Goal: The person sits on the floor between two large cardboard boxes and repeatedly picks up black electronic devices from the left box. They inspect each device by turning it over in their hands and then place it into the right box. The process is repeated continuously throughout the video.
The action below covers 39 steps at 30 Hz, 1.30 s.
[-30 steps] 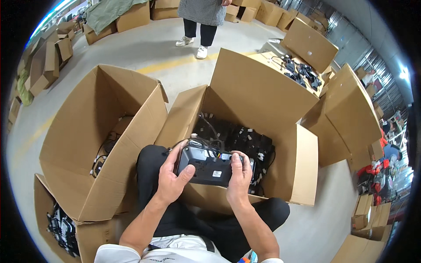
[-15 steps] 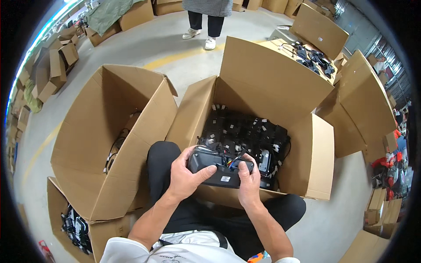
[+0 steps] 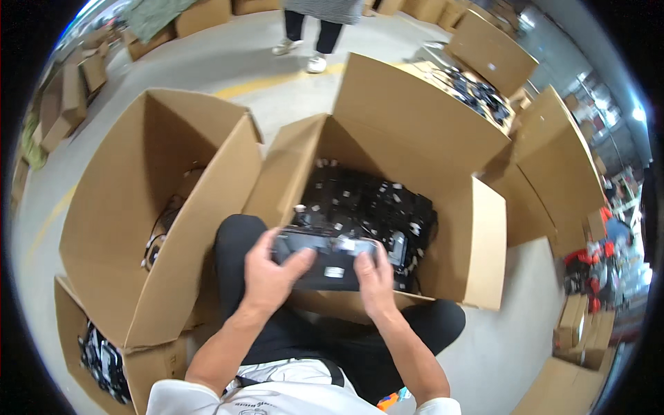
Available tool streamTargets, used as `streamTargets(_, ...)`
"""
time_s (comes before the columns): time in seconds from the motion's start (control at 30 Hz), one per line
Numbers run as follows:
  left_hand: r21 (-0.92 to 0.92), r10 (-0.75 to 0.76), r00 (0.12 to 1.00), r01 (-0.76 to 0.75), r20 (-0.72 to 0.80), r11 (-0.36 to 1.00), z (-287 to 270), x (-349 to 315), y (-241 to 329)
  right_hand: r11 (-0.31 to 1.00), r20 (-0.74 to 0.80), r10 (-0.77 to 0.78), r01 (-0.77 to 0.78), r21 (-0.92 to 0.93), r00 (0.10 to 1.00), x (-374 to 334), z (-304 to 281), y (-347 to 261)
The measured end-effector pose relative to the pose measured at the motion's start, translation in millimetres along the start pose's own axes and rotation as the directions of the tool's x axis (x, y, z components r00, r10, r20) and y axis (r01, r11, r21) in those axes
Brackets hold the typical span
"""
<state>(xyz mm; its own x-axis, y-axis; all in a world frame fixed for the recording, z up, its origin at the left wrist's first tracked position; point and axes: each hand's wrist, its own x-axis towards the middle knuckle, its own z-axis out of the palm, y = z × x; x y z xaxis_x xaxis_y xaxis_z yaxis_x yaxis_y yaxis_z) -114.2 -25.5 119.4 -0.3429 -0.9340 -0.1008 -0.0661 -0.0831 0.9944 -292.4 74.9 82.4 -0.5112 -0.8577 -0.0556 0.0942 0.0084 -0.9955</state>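
Observation:
Between my hands is a black plastic electronic unit (image 3: 319,274), long and boxy, with a small white label on its face. My left hand (image 3: 271,270) grips its left end, thumb laid across the front. Its right end is held by my right hand (image 3: 374,277), also with the thumb in front. Motion blurs the unit's upper edge. Just beyond it, an open cardboard box (image 3: 415,149) holds a layer of similar black units (image 3: 373,200) with white connectors.
To the left stands a tall open carton (image 3: 104,228) with a few cables inside. A lower box (image 3: 72,332) at the bottom left contains black parts. Black cabled parts (image 3: 477,93) lie on a box behind. A person (image 3: 312,31) stands across the floor.
The whole view has shifted, so the boxes sit further left. The unit has tipped in my hands, and the coloured wires seen earlier on it no longer show clearly.

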Motion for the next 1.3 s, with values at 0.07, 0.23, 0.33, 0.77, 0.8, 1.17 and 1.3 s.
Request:
streamTargets(0.07, -0.23, -0.046, 0.991, 0.016, -0.124, 0.973, -14.1, 4.2, -6.7, 0.994, 0.161, -0.089, 0.097, -0.041, 0.983, -12.3, 11.1, -16.3)
streamTargets(0.23, -0.322, 0.031, 0.999, -0.043, -0.042, 0.946, -27.2, 0.5, -4.4, 0.997, 0.232, -0.042, 0.026, 0.068, 0.972, -28.7, 18.3, -34.4)
streamTargets(0.33, -0.291, 0.119, 0.992, -0.103, 0.039, 0.951, -17.8, 1.9, -3.1, 0.996, 0.181, -0.087, 0.09, -0.009, 0.98, -17.6, 3.4, -58.3)
streamTargets(0.77, -0.501, -0.041, 0.734, 0.503, 0.678, 0.705, 131.5, 65.4, -3.7, 0.982, 0.036, -0.113, 0.118, -0.145, 0.993, 42.7, -125.6, -95.7)
streamTargets(0.8, -0.476, -0.09, 0.645, 0.644, 0.759, 0.599, 146.0, 80.2, -3.7, 0.969, 0.117, -0.051, 0.078, -0.233, 0.992, 44.7, -154.0, -95.1)
streamTargets(1.17, 0.109, -0.579, 0.375, 0.767, 0.724, 0.633, 356.9, 158.4, -189.5, 0.605, -0.282, 0.562, -0.619, -0.502, 0.778, 22.4, -263.1, 27.4)
streamTargets(1.3, 0.319, -0.703, 0.221, 0.772, 0.676, 0.549, 389.2, 148.6, -245.5, 0.542, -0.312, 0.647, -0.707, -0.455, 0.696, 25.6, -268.1, 47.7)
